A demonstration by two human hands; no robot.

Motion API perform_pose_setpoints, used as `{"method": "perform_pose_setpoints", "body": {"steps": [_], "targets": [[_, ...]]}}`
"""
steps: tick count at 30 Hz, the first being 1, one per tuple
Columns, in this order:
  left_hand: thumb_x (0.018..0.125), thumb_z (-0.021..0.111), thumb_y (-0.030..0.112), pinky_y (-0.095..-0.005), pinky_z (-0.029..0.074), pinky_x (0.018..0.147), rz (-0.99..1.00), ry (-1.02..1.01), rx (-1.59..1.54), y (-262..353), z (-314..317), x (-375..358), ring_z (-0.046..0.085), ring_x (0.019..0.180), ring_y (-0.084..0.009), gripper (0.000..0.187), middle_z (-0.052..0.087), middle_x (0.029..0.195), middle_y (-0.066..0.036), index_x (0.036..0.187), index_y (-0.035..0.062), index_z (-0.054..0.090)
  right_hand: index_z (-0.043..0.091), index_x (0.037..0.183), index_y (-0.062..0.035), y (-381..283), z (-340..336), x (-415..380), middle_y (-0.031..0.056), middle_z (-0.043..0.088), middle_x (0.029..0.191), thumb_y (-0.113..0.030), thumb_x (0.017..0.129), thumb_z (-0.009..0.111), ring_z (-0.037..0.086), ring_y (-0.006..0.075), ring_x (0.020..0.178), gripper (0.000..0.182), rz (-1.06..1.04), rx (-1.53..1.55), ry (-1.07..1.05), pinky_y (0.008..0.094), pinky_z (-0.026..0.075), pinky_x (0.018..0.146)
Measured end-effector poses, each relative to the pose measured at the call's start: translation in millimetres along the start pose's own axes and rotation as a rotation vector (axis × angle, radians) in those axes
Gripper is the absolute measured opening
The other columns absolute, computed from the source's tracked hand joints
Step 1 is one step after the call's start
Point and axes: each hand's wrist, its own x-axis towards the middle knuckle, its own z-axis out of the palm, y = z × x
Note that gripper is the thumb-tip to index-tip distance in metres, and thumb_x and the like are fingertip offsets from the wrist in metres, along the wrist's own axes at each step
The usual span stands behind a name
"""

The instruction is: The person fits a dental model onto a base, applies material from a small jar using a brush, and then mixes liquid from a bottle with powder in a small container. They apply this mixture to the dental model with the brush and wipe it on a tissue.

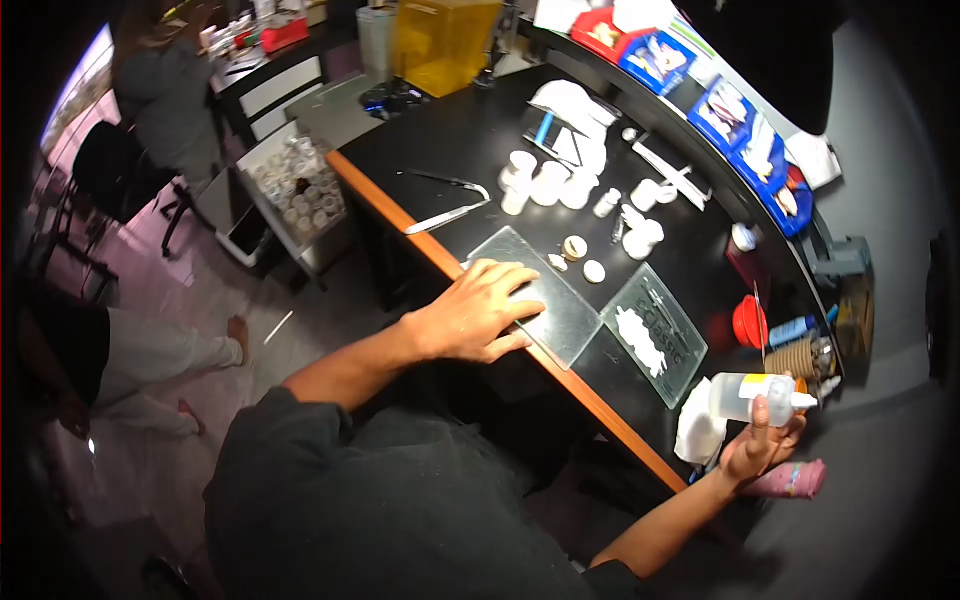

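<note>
My left hand (pixel 478 312) lies with spread fingers on a clear flat plate (pixel 565 325) at the table's wooden edge. In my right hand (pixel 762 446) is a translucent squeeze bottle (pixel 738 397) with a yellow-and-white label and a white nozzle pointing right. A second glass plate (pixel 685 342) rests beside the first, bearing a white powdery or pasty heap (pixel 641 341) and faint lettering. A crumpled white cloth or tissue (pixel 700 425) lies near the bottle. Just beyond the clear plate are a small round pot (pixel 574 247) and a white round piece (pixel 594 271).
Several white jars (pixel 549 184) stand on the black table (pixel 400 150). A white-handled tool (pixel 450 216) lies near its left edge. At right are a red bowl (pixel 748 322) and a pink cylinder (pixel 795 480). Blue trays (pixel 722 108) line the back. An open drawer (pixel 297 200) holds several jars. Other people are at left.
</note>
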Motion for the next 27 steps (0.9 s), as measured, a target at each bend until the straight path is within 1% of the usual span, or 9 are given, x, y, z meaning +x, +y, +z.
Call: {"method": "perform_pose_setpoints", "body": {"steps": [2, 6, 10, 13, 14, 15, 17, 22, 27], "targets": [[0.095, 0.072, 0.038, -0.0549, 0.032, 0.119, -0.037, -0.008, 0.036, -1, 13, -5, 0.046, 0.145, -0.041, 0.049, 0.052, 0.152, -0.023, 0.139, 0.0157, 0.068, 0.055, 0.111, -0.0048, -16, 19, -23, 0.0292, 0.058, 0.147, 0.004, 0.082, 0.077, 0.057, 0.0349, 0.134, 0.037, 0.085, 0.041, 0.05, 0.0531, 0.04, 0.119], [0.096, 0.071, 0.038, -0.0556, 0.03, 0.12, -0.062, 0.007, 0.038, -4, 21, -2, 0.045, 0.147, -0.0405, 0.05, 0.052, 0.154, -0.023, 0.142, 0.0179, 0.068, 0.054, 0.119, -0.0046, -26, 39, -50, 0.0297, 0.058, 0.145, -0.002, 0.076, 0.08, 0.061, 0.0354, 0.13, 0.05, 0.155, 0.001, 0.067, 0.0533, 0.045, 0.117], [0.094, 0.072, 0.037, -0.0557, 0.029, 0.121, -0.07, 0.022, 0.009, -5, 20, 7, 0.046, 0.146, -0.0399, 0.049, 0.053, 0.153, -0.021, 0.14, 0.0187, 0.07, 0.055, 0.122, -0.003, -33, 77, -67, 0.0311, 0.059, 0.143, -0.009, 0.072, 0.083, 0.06, 0.0366, 0.131, 0.058, 0.162, -0.017, 0.067, 0.0523, 0.043, 0.118], [0.093, 0.073, 0.037, -0.0559, 0.029, 0.12, -0.093, 0.023, -0.008, -4, 20, 9, 0.047, 0.146, -0.0396, 0.049, 0.054, 0.153, -0.021, 0.138, 0.0192, 0.071, 0.052, 0.128, -0.0033, -28, 94, -79, 0.0333, 0.054, 0.147, -0.01, 0.075, 0.08, 0.058, 0.0368, 0.133, 0.061, 0.147, -0.035, -0.057, 0.0534, 0.038, 0.121], [0.093, 0.073, 0.037, -0.056, 0.029, 0.12, -0.098, 0.016, -0.017, -4, 19, 10, 0.047, 0.145, -0.0396, 0.049, 0.054, 0.153, -0.021, 0.138, 0.0193, 0.071, 0.051, 0.126, -0.0029, -31, 107, -79, 0.0326, 0.057, 0.143, -0.012, 0.073, 0.082, 0.062, 0.0357, 0.126, 0.061, 0.159, -0.04, -0.052, 0.0523, 0.047, 0.115], [0.092, 0.074, 0.037, -0.0562, 0.029, 0.12, -0.1, 0.012, -0.027, -5, 19, 12, 0.047, 0.145, -0.0396, 0.049, 0.054, 0.153, -0.021, 0.138, 0.0194, 0.071, 0.042, 0.108, -0.0102, -37, 121, -80, 0.032, 0.063, 0.136, -0.01, 0.064, 0.09, 0.064, 0.0294, 0.119, 0.065, 0.294, 0.004, 0.035, 0.0451, 0.052, 0.107], [0.091, 0.074, 0.037, -0.0564, 0.029, 0.12, -0.099, 0.01, -0.046, -8, 18, 13, 0.047, 0.146, -0.0399, 0.049, 0.055, 0.152, -0.021, 0.137, 0.0193, 0.072, 0.037, 0.103, -0.013, -35, 132, -80, 0.0312, 0.064, 0.135, -0.007, 0.061, 0.091, 0.066, 0.0284, 0.116, 0.068, 0.351, 0.092, 0.023, 0.0437, 0.056, 0.103], [0.091, 0.075, 0.036, -0.0562, 0.028, 0.12, -0.118, -0.001, -0.065, -12, 12, 15, 0.045, 0.146, -0.0412, 0.048, 0.054, 0.152, -0.022, 0.136, 0.0187, 0.072, 0.04, 0.095, -0.0117, -25, 149, -77, 0.0336, 0.065, 0.134, -0.007, 0.062, 0.093, 0.065, 0.0306, 0.123, 0.063, 0.336, 0.08, -0.032, 0.0455, 0.052, 0.107], [0.091, 0.076, 0.037, -0.0555, 0.028, 0.121, -0.13, -0.018, -0.053, -14, 9, 13, 0.045, 0.147, -0.0399, 0.049, 0.054, 0.153, -0.022, 0.136, 0.0178, 0.072, 0.04, 0.096, -0.0124, -20, 154, -78, 0.0322, 0.065, 0.135, -0.007, 0.062, 0.094, 0.066, 0.0303, 0.124, 0.064, 0.327, 0.068, -0.08, 0.0457, 0.053, 0.108]]}}
